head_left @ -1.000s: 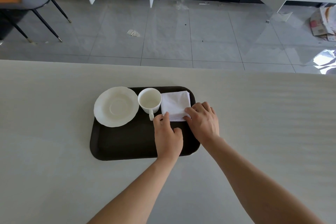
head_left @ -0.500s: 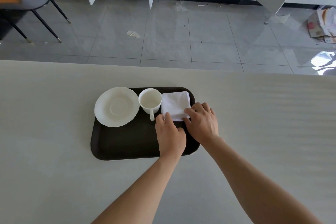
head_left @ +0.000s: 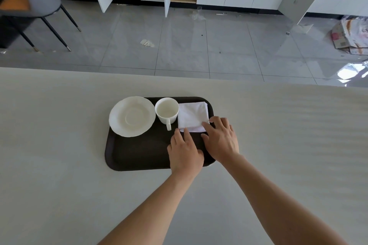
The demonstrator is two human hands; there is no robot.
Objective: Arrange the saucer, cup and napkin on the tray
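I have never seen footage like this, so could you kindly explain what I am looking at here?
There is no machine: a camera worn on a person's head looks down at their bare arms. On the pale table lies a dark brown rectangular tray. It carries a white scalloped saucer, an empty white handled cup and a folded white napkin, side by side. The left hand and right hand rest fingertips on the napkin's near edge; nothing is lifted.
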